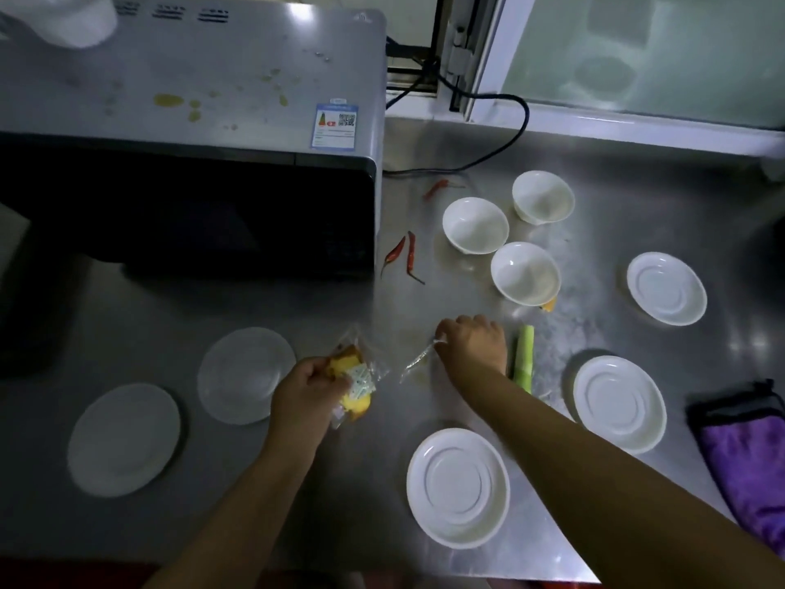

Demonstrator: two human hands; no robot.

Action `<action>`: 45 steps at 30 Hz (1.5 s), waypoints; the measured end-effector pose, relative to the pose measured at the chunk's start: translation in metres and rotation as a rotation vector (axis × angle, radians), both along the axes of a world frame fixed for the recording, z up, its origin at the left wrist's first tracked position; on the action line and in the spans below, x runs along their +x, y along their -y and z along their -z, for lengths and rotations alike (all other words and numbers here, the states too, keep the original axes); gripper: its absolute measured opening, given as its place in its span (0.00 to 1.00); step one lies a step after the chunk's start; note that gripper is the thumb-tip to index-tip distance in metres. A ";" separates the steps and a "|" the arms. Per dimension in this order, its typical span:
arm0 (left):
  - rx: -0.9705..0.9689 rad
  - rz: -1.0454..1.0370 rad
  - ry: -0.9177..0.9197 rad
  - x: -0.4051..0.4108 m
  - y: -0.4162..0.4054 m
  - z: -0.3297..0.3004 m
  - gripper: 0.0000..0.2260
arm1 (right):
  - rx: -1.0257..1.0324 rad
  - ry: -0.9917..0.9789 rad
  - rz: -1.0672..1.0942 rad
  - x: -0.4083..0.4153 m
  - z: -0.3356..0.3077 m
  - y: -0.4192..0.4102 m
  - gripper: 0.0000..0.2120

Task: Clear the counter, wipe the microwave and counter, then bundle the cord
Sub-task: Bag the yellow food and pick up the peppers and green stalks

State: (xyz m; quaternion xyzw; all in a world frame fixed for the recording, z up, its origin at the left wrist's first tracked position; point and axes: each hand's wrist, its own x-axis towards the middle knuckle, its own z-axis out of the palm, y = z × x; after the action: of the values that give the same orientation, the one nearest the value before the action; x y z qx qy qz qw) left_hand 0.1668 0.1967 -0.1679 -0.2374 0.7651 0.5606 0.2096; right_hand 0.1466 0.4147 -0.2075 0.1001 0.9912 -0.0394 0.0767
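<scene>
A wrapped snack [354, 382] is gripped in the left hand [306, 386], while a scrap of clear wrapper [418, 360] is pinched by the right hand [471, 346] on the counter [255, 482]. The scrap could be dropped, being slippery. The stained microwave [191, 78] and loose cord [501, 121] are left untouched.

A grey microwave [191, 91] stands at the far left of the steel table [297, 299], its top spotted with yellow stains and its dark door facing near. Its black cord [516, 133] loops loose behind its right side. White plates and bowls, red chillies [410, 255] and a green stalk [523, 359] lie scattered across the table.
</scene>
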 end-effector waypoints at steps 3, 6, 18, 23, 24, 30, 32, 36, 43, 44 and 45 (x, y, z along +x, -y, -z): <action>-0.020 -0.004 -0.016 -0.004 0.000 0.001 0.09 | -0.023 -0.023 -0.011 0.002 0.002 -0.003 0.11; -0.013 -0.018 -0.014 -0.010 -0.006 0.001 0.10 | -0.160 -0.167 0.012 0.009 -0.012 -0.005 0.08; 0.272 0.153 0.061 -0.012 -0.061 -0.013 0.07 | -0.080 -0.552 -0.300 0.035 -0.070 -0.003 0.07; 0.227 0.256 0.029 -0.010 -0.076 -0.018 0.11 | -0.033 -0.560 -0.246 0.041 -0.066 -0.013 0.09; 0.204 0.280 0.023 -0.010 -0.080 -0.018 0.12 | -0.034 -0.566 -0.236 0.042 -0.066 -0.015 0.09; 0.168 0.293 0.005 -0.007 -0.102 -0.018 0.13 | -0.084 -0.575 -0.197 0.048 -0.065 -0.035 0.09; 0.150 0.274 -0.006 -0.007 -0.109 -0.017 0.13 | -0.129 -0.546 -0.194 0.050 -0.062 -0.046 0.07; 0.152 0.184 -0.003 -0.012 -0.119 -0.014 0.16 | -0.317 -0.522 0.151 0.050 -0.052 -0.088 0.03; 0.146 0.104 -0.002 -0.017 -0.134 -0.009 0.15 | -0.295 -0.233 0.503 0.013 -0.011 -0.169 0.10; 0.142 0.098 -0.003 -0.017 -0.135 -0.009 0.15 | -0.270 -0.209 0.481 0.006 -0.004 -0.173 0.11; 0.136 0.091 -0.004 -0.016 -0.137 -0.008 0.14 | -0.240 -0.184 0.451 -0.001 0.002 -0.176 0.11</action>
State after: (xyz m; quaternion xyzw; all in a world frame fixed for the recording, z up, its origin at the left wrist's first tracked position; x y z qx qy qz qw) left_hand 0.1506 0.3332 -0.1600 -0.1866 0.7356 0.6017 0.2492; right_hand 0.1454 0.5903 -0.2095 0.3046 0.9349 -0.1814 -0.0132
